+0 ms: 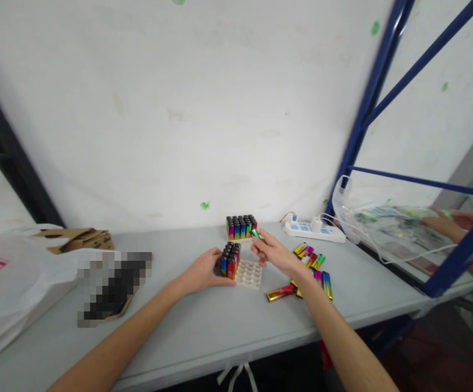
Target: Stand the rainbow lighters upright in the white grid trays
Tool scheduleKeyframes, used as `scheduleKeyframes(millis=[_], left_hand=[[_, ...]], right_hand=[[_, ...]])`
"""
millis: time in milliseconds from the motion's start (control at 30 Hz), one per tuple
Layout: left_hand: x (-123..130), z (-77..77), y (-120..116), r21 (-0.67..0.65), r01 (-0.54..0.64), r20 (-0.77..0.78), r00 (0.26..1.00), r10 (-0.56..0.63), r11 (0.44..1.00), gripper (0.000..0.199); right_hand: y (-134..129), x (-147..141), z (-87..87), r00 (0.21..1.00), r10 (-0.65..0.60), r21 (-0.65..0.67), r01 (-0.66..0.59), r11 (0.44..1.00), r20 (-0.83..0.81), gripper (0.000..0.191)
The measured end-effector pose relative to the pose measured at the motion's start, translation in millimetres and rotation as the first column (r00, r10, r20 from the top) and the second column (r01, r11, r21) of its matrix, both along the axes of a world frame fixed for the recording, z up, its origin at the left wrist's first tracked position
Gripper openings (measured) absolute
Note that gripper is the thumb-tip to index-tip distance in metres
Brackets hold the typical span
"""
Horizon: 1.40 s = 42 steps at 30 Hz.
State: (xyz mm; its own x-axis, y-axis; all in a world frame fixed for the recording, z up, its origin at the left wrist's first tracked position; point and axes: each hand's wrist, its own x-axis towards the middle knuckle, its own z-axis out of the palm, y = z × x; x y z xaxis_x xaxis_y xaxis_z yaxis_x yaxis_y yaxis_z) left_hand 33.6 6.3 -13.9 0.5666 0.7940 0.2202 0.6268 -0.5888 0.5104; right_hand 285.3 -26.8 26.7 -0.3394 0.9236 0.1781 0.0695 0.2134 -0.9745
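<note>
My left hand (206, 270) is closed around the left side of a white tray (249, 274) with round holes, its thumb along the near edge. Shiny multicoloured lighters (231, 260) with black tops stand upright in the tray's left part; holes show bare on the right. Above the tray's right side, my right hand (272, 249) pinches a green lighter (256, 233), which is tilted. Behind stands a second block of upright lighters (241, 226). More loose lighters (312, 261) lie in a pile to the right, partly hidden by my right forearm.
A white power strip (314, 231) with cables lies at the back right, beside a blue metal frame (358, 128). To the left are a blurred-out dark flat object (116, 288), a white plastic bag (19, 288) and cardboard (81, 239). Another person's arm (450, 226) shows at far right.
</note>
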Motion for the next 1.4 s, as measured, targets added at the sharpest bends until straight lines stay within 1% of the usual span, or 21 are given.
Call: scheduleKeyframes(millis=[67, 100, 133, 200, 267, 333, 400, 467, 533, 600, 767, 933, 967, 1000, 1067, 1133, 1200, 1300, 1400], left_hand=[[0.2, 0.9, -0.7, -0.021, -0.004, 0.007, 1.0, 0.004, 1.0, 0.074], [0.3, 1.3, -1.0, -0.029, -0.009, 0.005, 1.0, 0.009, 1.0, 0.074], [0.4, 1.7, -1.2, -0.033, -0.012, 0.0, 1.0, 0.012, 0.999, 0.074], [0.5, 2.1, -1.1, -0.033, -0.014, -0.013, 1.0, 0.014, 0.999, 0.074], [0.7, 2.2, -0.6, -0.025, -0.011, -0.021, 1.0, 0.01, 1.0, 0.075], [0.7, 2.4, -0.2, -0.016, -0.005, -0.028, 1.0, 0.004, 1.0, 0.074], [0.7, 2.7, -0.1, -0.009, 0.003, -0.03, 1.0, -0.003, 1.0, 0.073], [0.5, 2.9, -0.1, -0.007, 0.005, -0.031, 1.0, -0.005, 1.0, 0.072], [0.3, 2.5, 0.1, -0.004, 0.005, -0.031, 1.0, -0.005, 1.0, 0.071], [-0.1, 1.6, 0.7, 0.005, 0.011, -0.033, 0.999, -0.011, 1.0, 0.071], [-0.4, 0.5, 0.5, 0.026, 0.009, -0.037, 0.999, -0.008, 1.0, 0.07], [0.5, 3.4, -1.9, 0.028, 0.024, -0.044, 0.999, -0.023, 0.999, 0.069], [0.6, 3.7, -2.0, 0.027, 0.021, -0.045, 0.999, -0.02, 0.999, 0.069], [0.6, 3.8, -2.1, 0.027, 0.018, -0.046, 0.999, -0.017, 0.999, 0.069], [0.5, 3.7, -1.7, 0.023, 0.018, -0.052, 0.999, -0.016, 1.0, 0.07], [0.2, 3.5, -1.3, 0.02, 0.024, -0.048, 0.999, -0.023, 1.0, 0.07], [0.1, 3.7, -1.2, 0.016, 0.035, -0.037, 0.999, -0.034, 0.999, 0.07], [0.2, 4.2, -1.4, 0.011, 0.044, -0.026, 0.999, -0.044, 0.999, 0.07], [0.1, 3.8, -1.5, 0.004, 0.029, -0.014, 0.999, -0.029, 1.0, 0.071]], right_hand=[[-1.7, -6.1, 1.0, 1.0, -0.014, -0.047, 0.013, 0.999, -0.006, 0.038], [-1.3, -8.1, 0.8, 0.999, -0.046, -0.037, 0.047, 0.998, 0.021, 0.039], [-0.4, -9.4, 0.3, 0.994, -0.091, -0.003, 0.091, 0.996, 0.058, 0.039], [2.0, -10.5, -1.4, 0.968, -0.203, 0.135, 0.184, 0.974, 0.144, 0.043], [3.5, -10.3, -2.8, 0.921, -0.315, 0.304, 0.24, 0.922, 0.228, 0.048], [3.6, -10.1, -3.6, 0.87, -0.405, 0.42, 0.267, 0.867, 0.282, 0.051], [3.0, -10.3, -3.9, 0.83, -0.466, 0.466, 0.296, 0.834, 0.307, 0.048], [2.7, -10.8, -4.3, 0.811, -0.494, 0.477, 0.315, 0.821, 0.315, 0.04], [3.1, -11.1, -4.9, 0.81, -0.49, 0.482, 0.305, 0.821, 0.322, 0.033], [3.8, -11.1, -5.9, 0.822, -0.466, 0.481, 0.279, 0.831, 0.328, 0.03], [6.8, -9.0, -10.7, 0.856, -0.385, 0.46, 0.203, 0.864, 0.346, 0.038], [12.2, -4.5, -16.5, 0.875, -0.311, 0.416, 0.143, 0.898, 0.371, 0.03], [13.1, -3.7, -17.0, 0.874, -0.302, 0.428, 0.123, 0.895, 0.38, 0.03], [13.6, -3.1, -17.0, 0.866, -0.31, 0.461, 0.107, 0.881, 0.391, 0.032], [13.3, -2.4, -15.8, 0.83, -0.364, 0.547, 0.087, 0.833, 0.423, 0.037], [11.4, -2.3, -13.7, 0.788, -0.401, 0.582, 0.067, 0.81, 0.467, 0.041], [8.8, -2.5, -11.9, 0.773, -0.392, 0.561, 0.056, 0.826, 0.499, 0.041], [6.7, -2.8, -11.3, 0.792, -0.325, 0.507, 0.023, 0.861, 0.516, 0.038], [7.6, -3.0, -12.1, 0.801, -0.285, 0.482, -0.005, 0.876, 0.526, 0.033]])
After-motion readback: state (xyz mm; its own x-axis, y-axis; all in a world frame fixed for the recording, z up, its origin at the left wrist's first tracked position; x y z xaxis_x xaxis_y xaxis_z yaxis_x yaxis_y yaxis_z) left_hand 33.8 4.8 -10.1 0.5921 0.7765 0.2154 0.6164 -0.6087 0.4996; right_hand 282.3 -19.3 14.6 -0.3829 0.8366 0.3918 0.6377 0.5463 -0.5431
